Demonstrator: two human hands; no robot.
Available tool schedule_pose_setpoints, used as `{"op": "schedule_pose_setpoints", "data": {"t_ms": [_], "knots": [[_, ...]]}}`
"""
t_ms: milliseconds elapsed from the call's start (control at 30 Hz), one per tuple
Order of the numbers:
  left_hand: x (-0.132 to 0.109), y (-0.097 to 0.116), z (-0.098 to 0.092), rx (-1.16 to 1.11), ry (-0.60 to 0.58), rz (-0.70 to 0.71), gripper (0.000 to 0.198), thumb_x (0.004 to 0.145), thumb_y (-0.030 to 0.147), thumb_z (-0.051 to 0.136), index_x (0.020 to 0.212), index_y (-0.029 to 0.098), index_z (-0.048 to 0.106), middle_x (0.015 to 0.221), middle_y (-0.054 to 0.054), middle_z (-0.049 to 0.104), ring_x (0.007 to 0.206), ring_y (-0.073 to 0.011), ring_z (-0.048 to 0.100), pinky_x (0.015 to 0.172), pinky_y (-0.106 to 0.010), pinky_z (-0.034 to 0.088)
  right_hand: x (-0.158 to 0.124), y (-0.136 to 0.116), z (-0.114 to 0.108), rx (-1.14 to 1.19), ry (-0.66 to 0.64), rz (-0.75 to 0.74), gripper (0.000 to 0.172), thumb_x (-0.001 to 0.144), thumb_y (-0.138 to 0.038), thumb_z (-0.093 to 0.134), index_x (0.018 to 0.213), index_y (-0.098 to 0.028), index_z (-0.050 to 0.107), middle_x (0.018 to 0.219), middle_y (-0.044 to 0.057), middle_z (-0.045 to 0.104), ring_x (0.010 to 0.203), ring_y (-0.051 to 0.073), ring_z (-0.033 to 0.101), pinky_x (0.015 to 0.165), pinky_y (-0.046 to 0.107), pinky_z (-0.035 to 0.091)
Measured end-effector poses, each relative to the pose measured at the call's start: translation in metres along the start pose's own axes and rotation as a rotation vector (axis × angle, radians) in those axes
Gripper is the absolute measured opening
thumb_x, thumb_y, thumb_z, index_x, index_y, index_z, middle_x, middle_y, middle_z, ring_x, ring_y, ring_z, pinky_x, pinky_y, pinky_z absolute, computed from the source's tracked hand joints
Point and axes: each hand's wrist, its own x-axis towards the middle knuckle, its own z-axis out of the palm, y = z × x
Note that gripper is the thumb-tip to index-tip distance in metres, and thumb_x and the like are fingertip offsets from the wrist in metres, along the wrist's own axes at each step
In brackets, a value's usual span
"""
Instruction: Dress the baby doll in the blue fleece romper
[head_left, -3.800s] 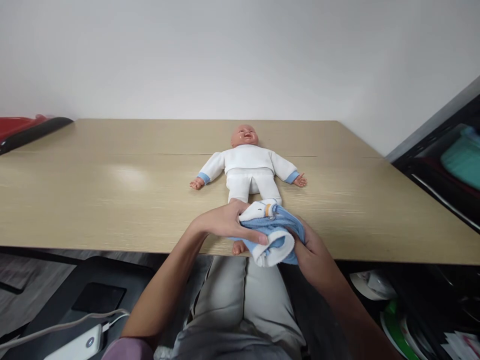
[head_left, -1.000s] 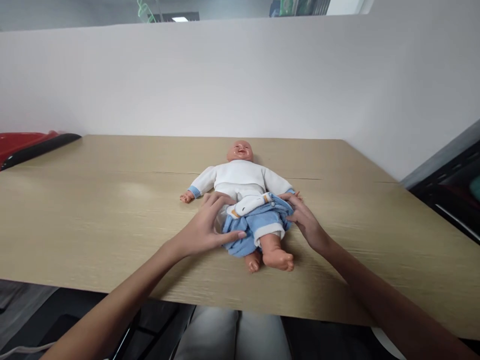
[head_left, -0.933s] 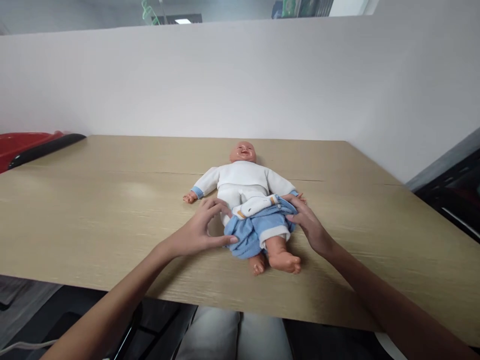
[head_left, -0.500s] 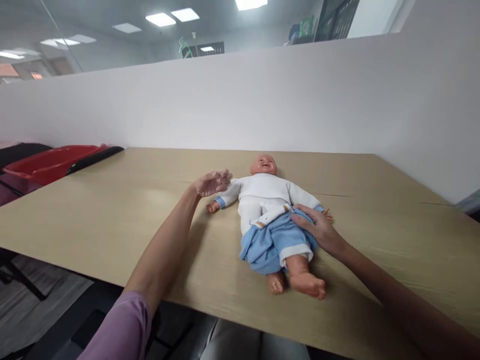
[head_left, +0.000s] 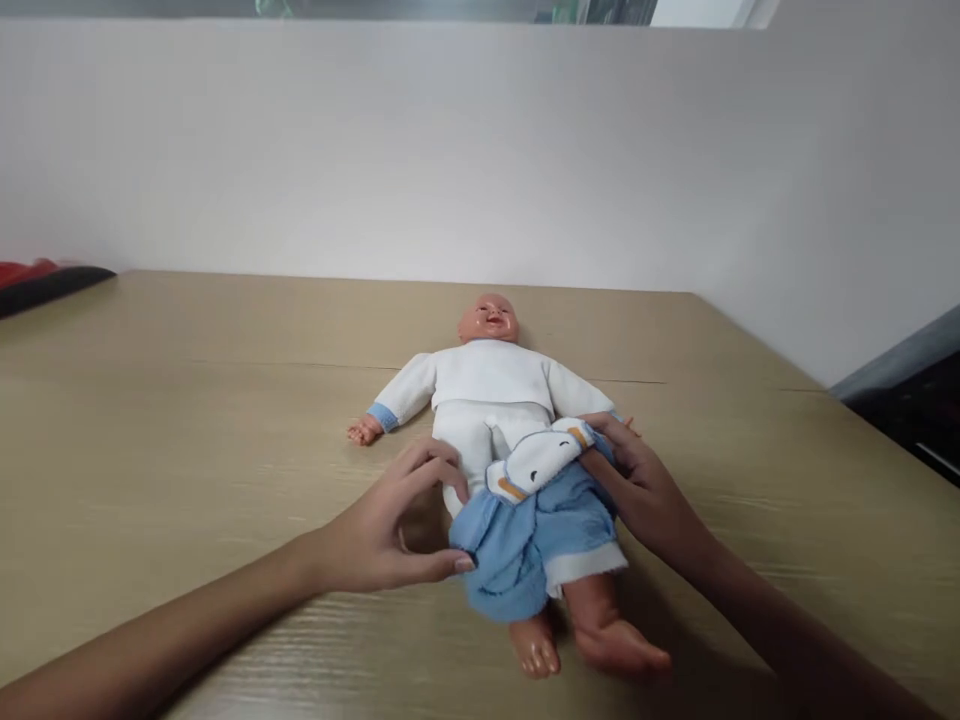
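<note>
A baby doll [head_left: 491, 375] lies on its back, feet towards me, in a white top with blue cuffs. Blue pants [head_left: 574, 510] with a white waistband bearing orange marks and small dark curves are bunched round its legs, below the white cloth body. My right hand [head_left: 637, 485] grips the waistband's right end, the thumb in front and the fingers behind. At the pants' left side is my left hand [head_left: 405, 520], its thumb and fingers apart in a C shape, fingertips at the cloth's edge. Both bare feet stick out below the pants.
The doll rests on a wood-coloured table [head_left: 187, 480] with thin seams across its top. A white wall [head_left: 420, 150] stands behind the table. At the far left edge shows part of a red and black object [head_left: 45, 285]; a dark object [head_left: 915, 390] is at the right.
My left hand has come down from beside the doll's arm to the left side of the pants. My right hand stays at the waistband, which is now spread more openly. The view has tilted down.
</note>
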Motion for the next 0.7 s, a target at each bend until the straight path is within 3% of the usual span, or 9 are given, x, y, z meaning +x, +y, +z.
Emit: {"op": "schedule_pose_setpoints", "data": {"t_ms": [133,233,300,433,533,600,700], "knots": [[-0.001,0.004,0.011,-0.133,0.009,-0.058,0.011,0.104,0.035,0.067,0.107,0.024,0.065,0.124,-0.009,0.063,0.117,-0.0264,0.061,0.107,-0.041,0.050,0.002,0.001,0.002,-0.042,-0.014,0.045,0.034,0.104,-0.058,0.066,0.116,-0.027,0.072,0.090,0.000,0.067,0.078,0.019,0.059,0.069,0.028,0.051],[0.000,-0.005,0.019,-0.294,0.147,-0.165,0.021,0.112,0.038,0.050,0.101,0.023,0.058,0.108,-0.008,0.068,0.101,-0.0236,0.062,0.093,-0.038,0.051,0.004,0.002,0.003,-0.096,-0.050,0.069,0.033,0.104,-0.056,0.066,0.114,-0.026,0.072,0.079,-0.003,0.061,0.067,0.017,0.052,0.062,0.027,0.047],[0.002,-0.013,0.023,-0.417,0.232,-0.248,0.031,0.115,0.041,0.044,0.093,0.023,0.056,0.092,-0.004,0.065,0.088,-0.0211,0.060,0.087,-0.036,0.050,0.005,0.003,0.003,-0.124,-0.087,0.068,0.031,0.103,-0.055,0.068,0.110,-0.025,0.073,0.078,-0.003,0.061,0.069,0.017,0.054,0.065,0.027,0.049],[0.004,-0.022,0.025,-0.663,0.160,-0.312,0.033,0.111,0.049,0.051,0.090,0.023,0.052,0.076,0.002,0.050,0.073,-0.0172,0.048,0.075,-0.032,0.044,-0.001,0.002,0.001,-0.119,-0.137,0.066,0.032,0.099,-0.057,0.073,0.098,-0.025,0.075,0.086,0.002,0.068,0.083,0.023,0.063,0.075,0.032,0.057],[0.002,-0.016,0.020,-0.581,0.045,-0.232,0.037,0.101,0.057,0.069,0.108,0.022,0.060,0.088,0.001,0.051,0.081,-0.0177,0.048,0.076,-0.031,0.044,-0.006,0.000,-0.001,-0.078,-0.156,0.058,0.032,0.097,-0.058,0.076,0.099,-0.027,0.076,0.087,0.002,0.067,0.082,0.024,0.063,0.073,0.032,0.058],[0.000,-0.009,0.017,-0.419,0.015,-0.194,0.038,0.096,0.054,0.079,0.108,0.022,0.063,0.096,-0.001,0.053,0.088,-0.0190,0.051,0.080,-0.032,0.045,-0.007,-0.001,-0.001,-0.058,-0.131,0.026,0.030,0.099,-0.058,0.073,0.103,-0.028,0.074,0.089,0.001,0.066,0.082,0.022,0.062,0.074,0.030,0.057],[-0.002,0.000,0.016,-0.270,-0.002,-0.182,0.026,0.103,0.047,0.072,0.103,0.023,0.063,0.107,-0.005,0.057,0.100,-0.0219,0.055,0.091,-0.035,0.048,-0.005,0.000,0.002,-0.057,-0.059,-0.010,0.032,0.103,-0.059,0.068,0.102,-0.028,0.070,0.088,0.000,0.063,0.080,0.020,0.058,0.074,0.028,0.054]]}}
